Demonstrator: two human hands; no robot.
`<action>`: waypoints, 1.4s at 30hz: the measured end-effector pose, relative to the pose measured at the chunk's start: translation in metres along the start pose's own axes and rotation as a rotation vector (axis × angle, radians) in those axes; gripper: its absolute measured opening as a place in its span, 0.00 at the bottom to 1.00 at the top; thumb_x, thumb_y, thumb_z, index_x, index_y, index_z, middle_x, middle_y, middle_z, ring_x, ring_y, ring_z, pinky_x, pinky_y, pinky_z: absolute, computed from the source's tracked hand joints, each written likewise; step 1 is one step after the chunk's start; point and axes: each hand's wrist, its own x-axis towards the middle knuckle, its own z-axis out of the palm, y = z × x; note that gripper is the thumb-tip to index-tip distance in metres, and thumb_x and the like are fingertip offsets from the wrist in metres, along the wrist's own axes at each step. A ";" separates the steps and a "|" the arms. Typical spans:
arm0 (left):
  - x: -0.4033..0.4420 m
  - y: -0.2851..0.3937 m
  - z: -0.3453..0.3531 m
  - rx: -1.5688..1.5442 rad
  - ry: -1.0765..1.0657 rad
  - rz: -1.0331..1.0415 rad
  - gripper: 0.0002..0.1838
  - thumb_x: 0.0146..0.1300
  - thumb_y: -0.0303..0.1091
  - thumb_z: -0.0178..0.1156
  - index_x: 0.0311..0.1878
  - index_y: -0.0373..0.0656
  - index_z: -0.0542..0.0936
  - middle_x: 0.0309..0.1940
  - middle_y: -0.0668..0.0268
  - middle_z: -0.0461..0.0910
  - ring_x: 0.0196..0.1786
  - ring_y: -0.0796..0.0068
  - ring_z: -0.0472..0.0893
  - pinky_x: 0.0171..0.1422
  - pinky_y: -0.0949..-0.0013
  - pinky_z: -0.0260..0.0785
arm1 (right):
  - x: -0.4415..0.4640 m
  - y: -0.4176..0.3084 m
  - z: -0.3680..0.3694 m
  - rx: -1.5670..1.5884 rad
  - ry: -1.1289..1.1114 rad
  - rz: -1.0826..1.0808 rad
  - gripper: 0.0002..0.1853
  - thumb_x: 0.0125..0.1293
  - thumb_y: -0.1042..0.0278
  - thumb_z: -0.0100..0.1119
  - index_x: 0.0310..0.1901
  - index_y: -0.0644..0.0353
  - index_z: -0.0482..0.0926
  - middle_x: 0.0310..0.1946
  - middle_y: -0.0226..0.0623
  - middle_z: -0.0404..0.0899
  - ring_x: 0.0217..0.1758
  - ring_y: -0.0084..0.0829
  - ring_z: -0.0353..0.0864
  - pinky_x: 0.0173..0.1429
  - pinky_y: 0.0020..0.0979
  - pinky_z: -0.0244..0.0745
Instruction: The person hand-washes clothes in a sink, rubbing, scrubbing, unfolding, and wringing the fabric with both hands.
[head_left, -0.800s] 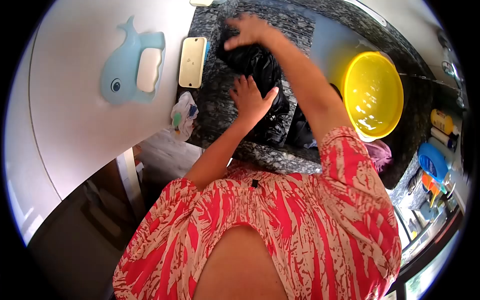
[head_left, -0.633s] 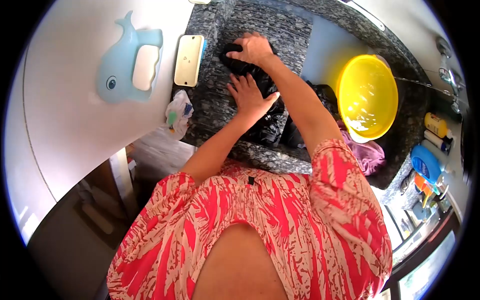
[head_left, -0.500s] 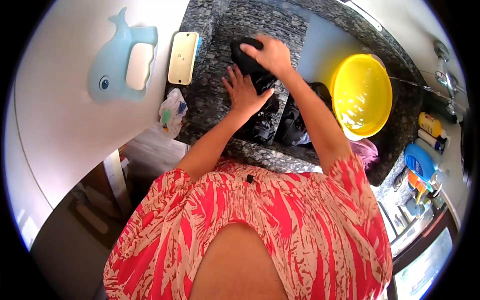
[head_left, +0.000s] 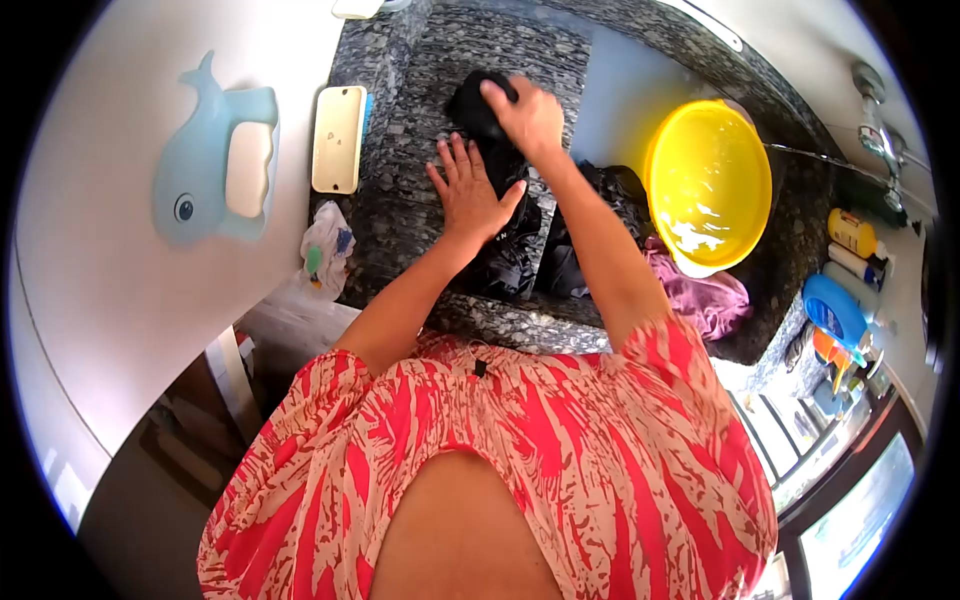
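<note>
My right hand (head_left: 530,118) is closed round a bunched end of a wet-looking black cloth (head_left: 480,108) on the ribbed stone washboard (head_left: 425,90). Just below it, my left hand (head_left: 474,190) lies flat with fingers spread, its thumb side resting on the cloth's edge. The rest of the cloth trails down the slab toward me, shiny and crumpled. More dark fabric (head_left: 612,190) lies to the right, partly hidden behind my right forearm.
A yellow basin (head_left: 710,190) of water stands at the right, beside mauve fabric (head_left: 705,295). The tap (head_left: 875,135) is on the far right. A cream brush (head_left: 339,140) and a crumpled plastic wrapper (head_left: 325,250) sit on the left edge. Bottles (head_left: 835,305) line the right ledge.
The view has shifted a little. My right hand still grips the black cloth, whose bunched end has changed shape. The left hand stays spread. More of the mauve fabric shows.
</note>
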 end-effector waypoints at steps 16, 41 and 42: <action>0.062 -0.024 -0.041 -0.840 0.480 -0.141 0.36 0.72 0.55 0.40 0.71 0.35 0.56 0.73 0.46 0.52 0.76 0.47 0.48 0.74 0.40 0.39 | 0.042 0.020 0.006 -0.041 -0.212 0.018 0.34 0.59 0.32 0.51 0.56 0.52 0.76 0.50 0.50 0.80 0.56 0.49 0.78 0.61 0.43 0.70; 0.086 0.005 -0.028 -0.888 0.503 0.133 0.12 0.68 0.38 0.52 0.34 0.39 0.77 0.32 0.53 0.76 0.38 0.50 0.77 0.44 0.48 0.66 | -0.032 0.034 0.014 0.122 0.305 -0.215 0.11 0.61 0.56 0.59 0.36 0.54 0.81 0.39 0.41 0.79 0.45 0.47 0.75 0.51 0.47 0.67; 0.056 0.003 -0.017 -0.860 0.666 0.281 0.11 0.67 0.36 0.54 0.32 0.39 0.75 0.31 0.53 0.76 0.37 0.50 0.76 0.42 0.54 0.67 | -0.060 0.034 0.012 0.114 0.321 -0.369 0.10 0.60 0.58 0.59 0.33 0.55 0.79 0.37 0.41 0.77 0.43 0.46 0.74 0.47 0.45 0.67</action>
